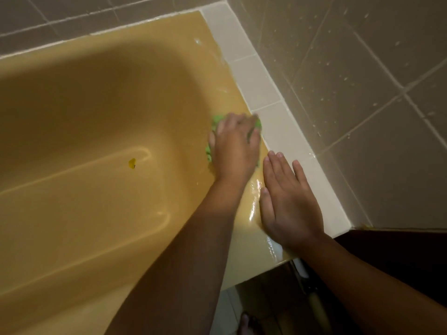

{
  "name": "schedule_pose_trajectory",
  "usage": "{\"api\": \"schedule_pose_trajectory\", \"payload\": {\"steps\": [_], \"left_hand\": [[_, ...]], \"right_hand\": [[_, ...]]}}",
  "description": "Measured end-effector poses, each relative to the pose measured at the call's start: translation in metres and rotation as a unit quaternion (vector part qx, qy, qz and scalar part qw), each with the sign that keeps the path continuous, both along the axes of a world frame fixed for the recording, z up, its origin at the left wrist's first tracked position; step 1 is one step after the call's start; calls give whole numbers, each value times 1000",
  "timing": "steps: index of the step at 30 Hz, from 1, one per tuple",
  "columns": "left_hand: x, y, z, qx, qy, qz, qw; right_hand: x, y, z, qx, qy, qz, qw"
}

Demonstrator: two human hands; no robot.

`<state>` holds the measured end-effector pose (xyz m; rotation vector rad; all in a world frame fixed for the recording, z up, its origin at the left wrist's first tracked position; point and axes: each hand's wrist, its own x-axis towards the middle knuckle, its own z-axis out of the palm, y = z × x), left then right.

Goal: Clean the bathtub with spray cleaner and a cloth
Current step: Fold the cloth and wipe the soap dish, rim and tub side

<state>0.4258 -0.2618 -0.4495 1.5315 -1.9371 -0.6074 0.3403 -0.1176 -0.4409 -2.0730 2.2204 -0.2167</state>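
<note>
The yellow bathtub [96,112] fills the left and middle of the head view. A bunched green cloth [208,151] lies on the tub's wet end rim, mostly hidden under my left hand [234,146], whose fingers curl over it and press it down. Close to the right of it, my right hand [287,201] lies flat with straight fingers on the wet rim, its fingertips reaching the white tile ledge [273,122]. No spray cleaner is in view.
A small yellow scrap [131,163] lies on the tub floor. Grey wall tiles [362,81] speckled with droplets rise right of the ledge. Below the tub's corner are a dark floor area, a pale handle-like object [314,301] and a bare foot [244,322].
</note>
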Motion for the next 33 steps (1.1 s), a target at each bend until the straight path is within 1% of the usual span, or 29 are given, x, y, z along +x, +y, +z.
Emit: {"api": "schedule_pose_trajectory", "payload": {"steps": [1, 2, 3, 4, 6, 7, 9, 11, 12, 14, 16, 17, 18, 20, 22, 23, 25, 27, 29, 31, 33], "left_hand": [[4, 33, 0, 1, -14, -41, 999], [14, 68, 2, 0, -11, -80, 997], [30, 96, 3, 1, 13, -113, 993], [45, 114, 3, 3, 29, -140, 990], [62, 110, -1, 24, 35, -187, 981], [61, 93, -1, 40, 39, -184, 981], [43, 61, 2, 54, 46, -120, 990], [21, 65, 7, 59, 8, -75, 995], [17, 83, 8, 51, -28, -83, 995], [32, 133, 11, -6, -94, -148, 985], [61, 164, 11, -28, -83, -216, 972], [68, 159, 9, -17, -70, -228, 971], [68, 145, 8, -1, -51, -217, 975], [49, 117, 9, 29, -30, -149, 988], [28, 115, 11, 20, -70, -94, 993], [24, 128, 12, 9, -95, -98, 991], [39, 171, 14, -32, -129, -164, 977], [68, 200, 17, -57, -118, -234, 963], [74, 178, 11, -55, -102, -262, 958], [56, 138, 9, -23, -90, -227, 969], [34, 120, 12, 5, -88, -154, 984]], "right_hand": [[0, 5, -1, 4, 1, -13, 1000], [-2, 11, -1, 8, 6, -23, 1000], [-3, 17, -1, 14, 11, -29, 999], [-4, 23, -1, 19, 16, -31, 999], [-8, 36, -1, 18, 18, -28, 999], [-11, 43, -1, 13, 23, -21, 999], [-18, 57, -3, 7, 37, 4, 999], [-27, 72, -6, 1, 54, 25, 998], [-31, 77, -7, -2, 63, 34, 997], [-37, 82, -9, 0, 77, 43, 996], [-41, 82, -10, 6, 87, 42, 995], [-40, 82, -10, 8, 91, 42, 995], [-40, 82, -10, 7, 96, 43, 994], [-40, 82, -11, -2, 100, 48, 994], [-41, 83, -12, -15, 100, 47, 994], [-41, 83, -12, -19, 100, 48, 994], [-41, 85, -13, -28, 96, 43, 994], [-41, 88, -15, -39, 84, 19, 996], [-38, 88, -15, -47, 74, 3, 996], [-38, 87, -14, -47, 69, 5, 997], [-37, 87, -13, -42, 67, 1, 997]]}}
